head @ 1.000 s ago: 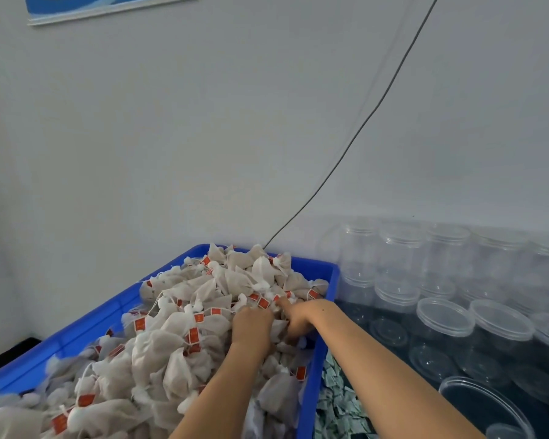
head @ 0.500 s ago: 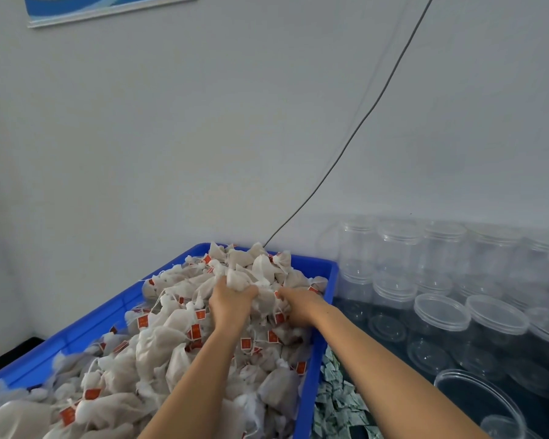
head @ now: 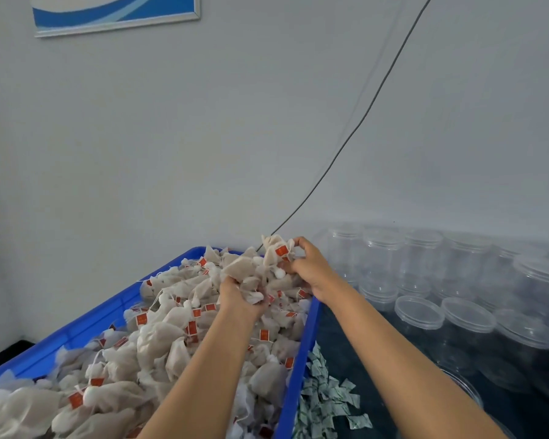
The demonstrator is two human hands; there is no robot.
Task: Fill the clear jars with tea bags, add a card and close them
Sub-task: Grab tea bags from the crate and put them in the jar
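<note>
Hands, left hand [head: 240, 294] and right hand [head: 308, 264], clutched a soft, light clump of tea bags [head: 267, 264]; cupping from below looked safest.

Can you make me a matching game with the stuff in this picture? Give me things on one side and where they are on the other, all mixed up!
Things:
1. tea bags
2. jars
3. paper packets
4. picture

Places:
A. on the wall, top left
B. loose on the dark table beside the crate
C. heaped in the blue crate
D. crowded on the right by the wall

Pairs: 1-C, 2-D, 3-B, 4-A
</note>
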